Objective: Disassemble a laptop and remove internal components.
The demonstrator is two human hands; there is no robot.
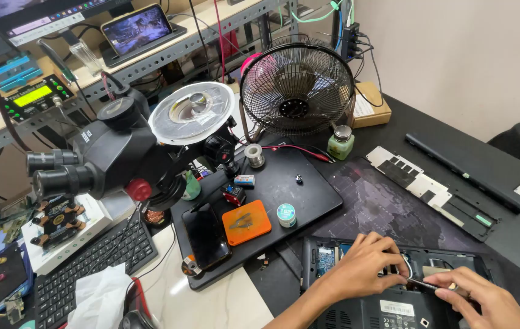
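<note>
A white label (397,307) is seen just below the left grip (360,268); a lit tablet screen (137,27) and green display (32,95) are set far off, upper left.

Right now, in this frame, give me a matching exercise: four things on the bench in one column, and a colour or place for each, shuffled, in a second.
Things:
1. square pad
2. desk fan
3. small bottle
4. left hand

Descriptions:
A. pale green, with a metal cap
B. orange, lying on the black mat
C. resting on the opened laptop
D. black wire cage, at the back of the bench

Pairs: 1-B, 2-D, 3-A, 4-C
</note>
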